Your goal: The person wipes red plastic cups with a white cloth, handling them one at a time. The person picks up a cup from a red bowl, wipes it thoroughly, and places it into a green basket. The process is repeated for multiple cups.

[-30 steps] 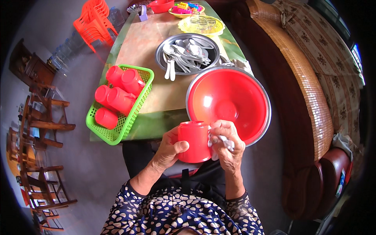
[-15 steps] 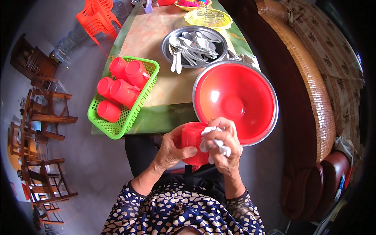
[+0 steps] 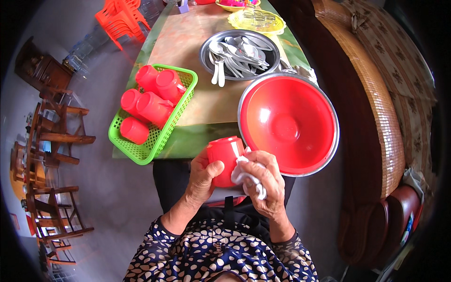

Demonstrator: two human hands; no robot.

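A red plastic mug (image 3: 224, 157) is held over my lap, just off the table's near edge, its base tipped up and away from me. Wrapped round its left side is my left hand (image 3: 203, 177), thumb across the front. My right hand (image 3: 267, 181) grips a crumpled white cloth (image 3: 244, 173) and presses it against the mug's right side. The mug's handle is hidden. To the left, a green plastic basket (image 3: 187, 101) holds several similar red mugs (image 3: 154, 107), mostly bottom up.
Beyond my right hand sits a large red basin (image 3: 286, 127) with a metal rim, overhanging the table (image 3: 206, 105). Behind it are a steel bowl (image 3: 203, 61) of spoons and a yellow basket (image 3: 282, 29) with glasses. A sofa (image 3: 371, 108) lies right; wooden chairs (image 3: 61, 136) stand left.
The mug has turned and tilted, so its base shows more at the top. My right hand and the cloth have shifted slightly down its side. The whole view has moved a little.
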